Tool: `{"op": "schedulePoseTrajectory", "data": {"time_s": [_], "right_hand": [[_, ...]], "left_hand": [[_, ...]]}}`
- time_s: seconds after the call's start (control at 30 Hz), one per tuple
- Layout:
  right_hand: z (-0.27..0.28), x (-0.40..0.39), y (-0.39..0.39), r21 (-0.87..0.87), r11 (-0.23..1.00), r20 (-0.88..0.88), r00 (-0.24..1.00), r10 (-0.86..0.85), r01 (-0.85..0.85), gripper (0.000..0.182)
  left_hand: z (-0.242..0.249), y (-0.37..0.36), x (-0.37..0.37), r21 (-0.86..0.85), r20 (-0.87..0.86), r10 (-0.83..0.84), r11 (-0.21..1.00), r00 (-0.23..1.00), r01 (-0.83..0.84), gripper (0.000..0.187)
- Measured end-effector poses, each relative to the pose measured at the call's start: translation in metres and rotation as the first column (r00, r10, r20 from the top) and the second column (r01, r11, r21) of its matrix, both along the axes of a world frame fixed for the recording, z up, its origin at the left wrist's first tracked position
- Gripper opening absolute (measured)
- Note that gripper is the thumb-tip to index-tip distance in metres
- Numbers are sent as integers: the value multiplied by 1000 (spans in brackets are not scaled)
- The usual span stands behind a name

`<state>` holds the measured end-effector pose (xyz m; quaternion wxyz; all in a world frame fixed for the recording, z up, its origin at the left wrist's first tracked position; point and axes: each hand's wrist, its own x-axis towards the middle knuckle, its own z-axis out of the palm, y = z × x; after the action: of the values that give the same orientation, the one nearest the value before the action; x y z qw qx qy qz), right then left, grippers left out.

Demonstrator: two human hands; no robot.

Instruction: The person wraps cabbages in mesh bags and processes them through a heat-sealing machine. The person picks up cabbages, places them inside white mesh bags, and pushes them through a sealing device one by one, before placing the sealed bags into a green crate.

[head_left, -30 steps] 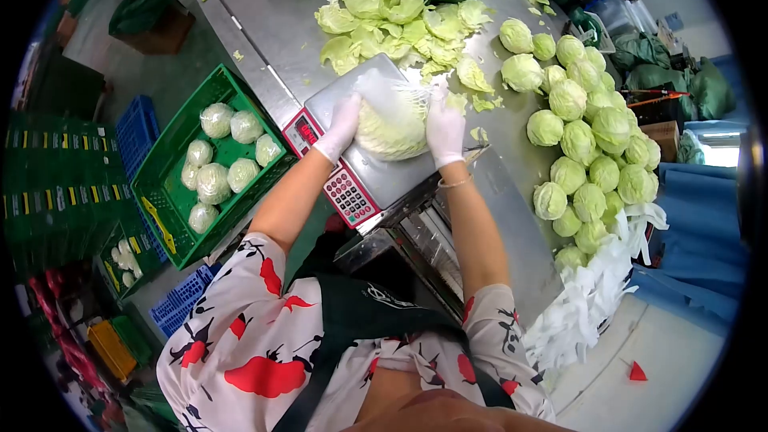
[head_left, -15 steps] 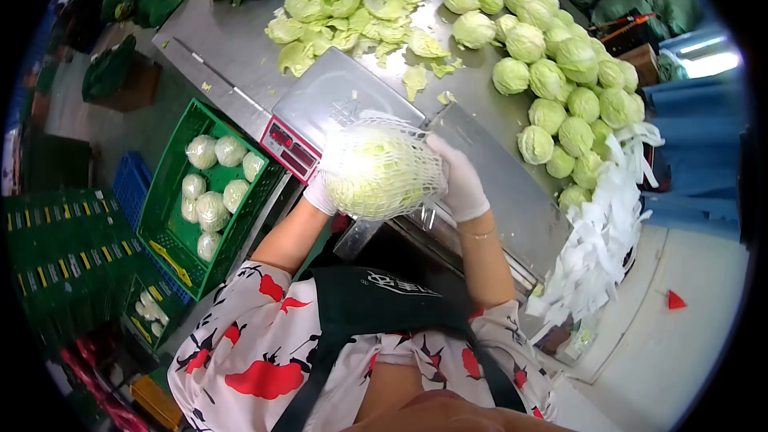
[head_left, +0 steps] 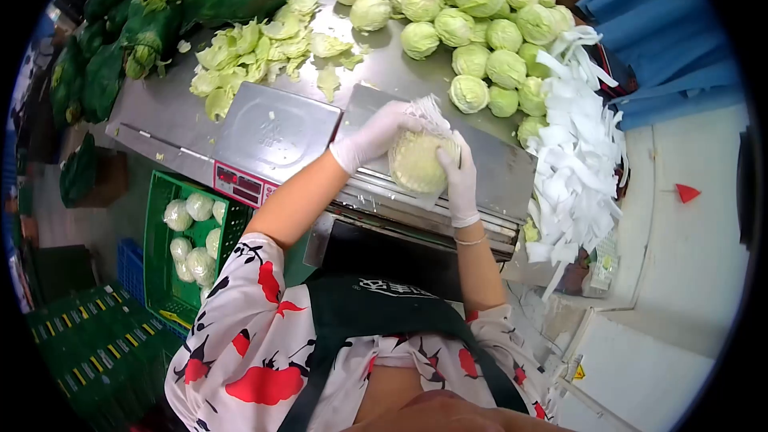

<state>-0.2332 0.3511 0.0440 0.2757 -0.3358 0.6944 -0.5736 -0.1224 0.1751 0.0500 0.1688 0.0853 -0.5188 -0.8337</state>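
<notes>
netted cabbage (head_left: pixel 418 162) moved right off scale (head_left: pixel 268 132) | left hand (head_left: pixel 378 133), right hand (head_left: pixel 459 179) grips clamped on it

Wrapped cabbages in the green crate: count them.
6 show in the crate: one at the top left, one beside it, one at the right wall, then three below. More may be hidden under the arm and scale.

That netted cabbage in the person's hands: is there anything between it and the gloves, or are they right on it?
Nothing visible stands between. Both gloved hands, left hand and right hand, rest directly on the netted cabbage, held above the steel table's edge, right of the scale.
</notes>
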Motion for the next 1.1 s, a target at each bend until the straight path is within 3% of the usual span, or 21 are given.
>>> {"op": "schedulePoseTrajectory", "data": {"time_s": [0.1, 0.13, 0.17, 0.2, 0.27, 0.3, 0.37, 0.53, 0.6, 0.63, 0.67, 0.7, 0.73, 0.83, 0.93, 0.97, 1.0, 1.03, 1.07, 1.1], "right_hand": [[-25, -15, 25, -92, 991, 200, 977, -74, 94, 47], [-27, -15, 33, -103, 987, 249, 964, -94, 123, 46], [-28, -14, 37, -107, 986, 234, 967, -103, 131, 46], [-29, -14, 35, -111, 985, 217, 970, -109, 136, 46], [-31, -17, 33, -100, 985, 204, 972, -114, 137, 46], [-32, -19, 33, -88, 987, 208, 972, -110, 131, 47], [-34, -22, 34, -84, 988, 217, 970, -106, 127, 49], [-40, -27, 76, -44, 962, -149, 950, -275, 271, 49], [-23, -14, 107, 32, 843, -504, 738, -450, 536, 47], [-19, -14, 128, 28, 836, -642, 651, -405, 547, 48], [-25, -7, 145, 93, 741, -826, 466, -315, 665, 50], [-30, 2, 155, 119, 665, -905, 357, -233, 737, 50], [-35, 8, 160, 125, 581, -960, 246, -133, 804, 51], [-55, 23, 157, 273, 520, -942, 334, -26, 809, 49], [-77, 13, 154, 415, 653, -735, 656, -171, 634, 46], [-78, 13, 154, 328, 693, -765, 611, -204, 642, 34], [-61, 13, 154, 366, 795, -517, 816, -259, 484, 29], [-37, 8, 162, 340, 886, -215, 943, -253, 315, 25], [-5, 8, 165, 253, 955, 103, 977, -184, 154, 21], [31, 15, 168, 255, 965, 134, 986, -101, 64, 18]], "left_hand": [[11, -20, -13, 337, -41, 161, 931, 986, -138, 36], [-10, -31, -17, 231, 53, 333, 913, 941, -336, 45], [-17, -27, -10, -169, 135, 420, 902, 897, -397, 47], [-23, -17, -6, -544, 159, 523, 754, 838, -367, 49], [-46, 15, -1, -602, 238, 296, 792, 925, -99, 56], [-48, 40, -1, -407, 231, 209, 908, 950, -101, 60], [-41, 52, 3, -367, 286, 201, 926, 937, -87, 60], [-33, 50, 43, -483, 315, 406, 847, 858, -224, 63], [-17, 44, 88, -844, 123, 654, 464, 746, -268, 62], [-22, 43, 111, -941, 132, 688, 313, 714, -127, 61], [-31, 44, 132, -988, 132, 722, 154, 679, 29, 60], [-35, 50, 146, -981, 122, 752, -6, 647, 193, 59], [-40, 60, 155, -982, -17, 693, -148, 721, 119, 57], [-49, 84, 148, -969, 26, 726, -152, 687, 197, 62], [-62, 82, 144, -981, 159, 770, 196, 617, 9, 60], [-68, 75, 148, -843, 328, 703, 519, 631, -139, 57], [-52, 70, 150, -556, 481, 572, 785, 664, -273, 46], [-35, 66, 154, -397, 481, 484, 863, 731, -311, 39], [-17, 62, 159, -226, 458, 398, 917, 795, -329, 33], [2, 63, 167, -185, 428, 334, 942, 840, -280, 28]]}}
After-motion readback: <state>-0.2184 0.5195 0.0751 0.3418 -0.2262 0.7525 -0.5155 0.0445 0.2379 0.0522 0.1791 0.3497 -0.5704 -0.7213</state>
